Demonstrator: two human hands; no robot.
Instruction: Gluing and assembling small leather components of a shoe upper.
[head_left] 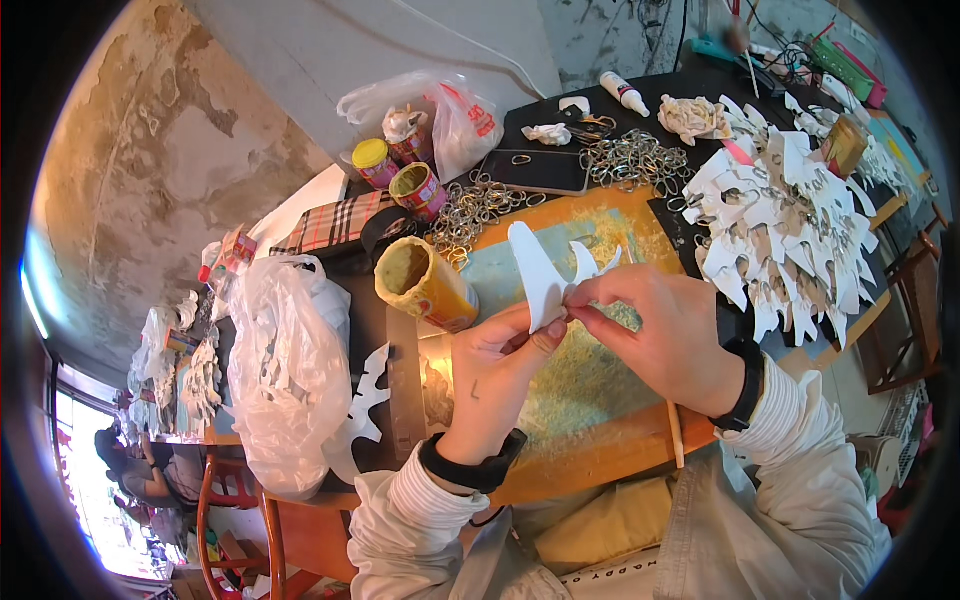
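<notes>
A white cut-out piece [534, 262], thin and curved with pointed ends, is held up over the work board. My left hand [492, 372] pinches its lower part between thumb and fingers. Close beside it, the fingertips of my right hand [665, 325] are pressed together at the middle of the same piece; whether a small part sits between them is hidden. Both hands are over a glue-smeared board [585, 400] with a greenish middle and orange border. Left of the piece stands an open yellow can [455, 305] with a crusted rim.
Metal rings [635, 162] lie heaped beyond the board, near a dark phone [538, 172]. Many finished-looking white pieces [790, 230] pile up at right. A plastic bag [290, 370] of white pieces stands at left. A thin stick [676, 435] rests at the board's near edge.
</notes>
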